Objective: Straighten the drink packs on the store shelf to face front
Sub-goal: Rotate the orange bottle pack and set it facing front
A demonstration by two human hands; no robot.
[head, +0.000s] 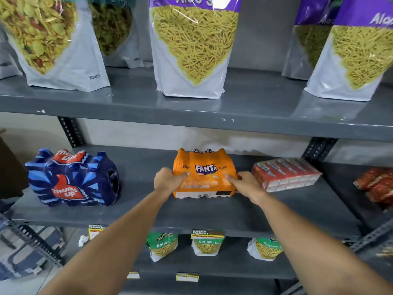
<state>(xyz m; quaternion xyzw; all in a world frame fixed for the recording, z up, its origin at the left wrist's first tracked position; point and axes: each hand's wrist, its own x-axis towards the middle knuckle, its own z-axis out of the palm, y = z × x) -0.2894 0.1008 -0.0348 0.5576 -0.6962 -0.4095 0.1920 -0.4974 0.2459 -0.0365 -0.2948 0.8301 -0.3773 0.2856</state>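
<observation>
Gripping orange Fanta pack point(205, 173), hands either side

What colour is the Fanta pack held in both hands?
Orange Fanta pack, clearest in the head view.

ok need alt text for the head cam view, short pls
Two bare hands, left hand and right hand, grip the sides of an orange Fanta pack on a grey middle shelf. A blue Thums Up pack sits turned at left, red cartons at right, snack bags above.
</observation>
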